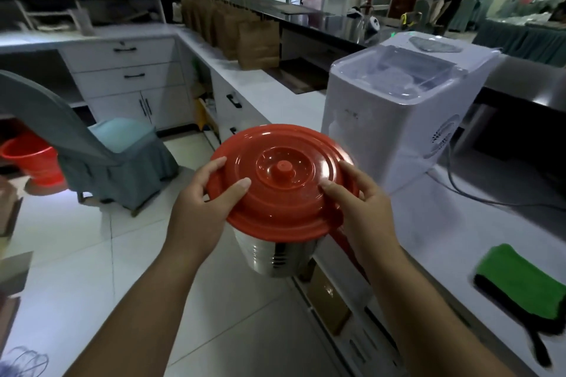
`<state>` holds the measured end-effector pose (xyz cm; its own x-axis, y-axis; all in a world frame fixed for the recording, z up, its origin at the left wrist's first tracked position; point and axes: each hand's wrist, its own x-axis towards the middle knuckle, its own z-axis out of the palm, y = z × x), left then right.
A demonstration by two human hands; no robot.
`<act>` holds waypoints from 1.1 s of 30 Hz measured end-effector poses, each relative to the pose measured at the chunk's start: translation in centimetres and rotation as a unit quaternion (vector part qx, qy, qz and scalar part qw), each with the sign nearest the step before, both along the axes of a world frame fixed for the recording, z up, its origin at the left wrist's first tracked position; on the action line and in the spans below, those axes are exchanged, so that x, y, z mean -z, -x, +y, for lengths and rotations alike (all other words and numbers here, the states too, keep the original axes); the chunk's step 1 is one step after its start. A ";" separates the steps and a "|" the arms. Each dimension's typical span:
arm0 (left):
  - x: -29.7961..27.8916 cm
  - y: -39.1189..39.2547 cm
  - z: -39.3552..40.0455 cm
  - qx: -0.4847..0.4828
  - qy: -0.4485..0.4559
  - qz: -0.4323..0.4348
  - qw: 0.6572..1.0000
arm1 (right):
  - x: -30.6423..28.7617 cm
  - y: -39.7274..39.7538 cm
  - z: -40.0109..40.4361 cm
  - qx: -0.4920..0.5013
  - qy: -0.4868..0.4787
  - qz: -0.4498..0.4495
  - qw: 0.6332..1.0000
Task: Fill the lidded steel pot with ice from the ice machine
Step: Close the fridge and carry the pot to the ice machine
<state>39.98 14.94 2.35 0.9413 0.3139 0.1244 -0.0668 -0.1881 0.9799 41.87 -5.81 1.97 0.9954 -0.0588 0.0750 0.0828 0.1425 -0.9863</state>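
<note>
1. Left hand (203, 193): grips the left rim of the red lid (283, 182), thumb on top, fingers curled around the edge.
2. Right hand (356, 196): grips the right rim of the same lid, thumb lying on top, fingers wrapped over the edge.
3. Lid sits on the steel pot (277, 257); the pot is held in the air above the tiled floor (92, 254), just off the counter (459, 239) front edge.
4. Ice machine (398, 107): white, clear lid down, stands on the counter beyond the pot, near but apart.
5. Green cloth (520, 281) lies at the counter's near right edge.
6. Brown paper bags (242, 30) stand in a row at the counter's far end.
7. Covered chair (92, 144) and red bucket (33, 162) on the floor, left.
</note>
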 end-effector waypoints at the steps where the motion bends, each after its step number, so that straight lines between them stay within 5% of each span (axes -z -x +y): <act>1: -0.1 -1.0 0.7 -0.002 0.000 0.000 1.000 | -0.2 -1.0 0.7 -0.001 0.000 -0.002 1.000; 16: -0.4 -14.1 11.4 0.016 -0.013 -0.012 1.000 | -1.3 -12.7 11.2 -0.017 0.010 -0.028 0.999; 33: -1.5 -31.2 20.7 0.178 -0.012 -0.025 0.984 | -1.2 -23.6 21.3 0.143 -0.015 -0.046 0.989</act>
<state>71.20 35.62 3.84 0.9835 -0.0375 0.1768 -0.1806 -0.1674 0.9692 65.44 15.47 3.17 0.9269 -0.3403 0.1585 0.2130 0.1291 -0.9685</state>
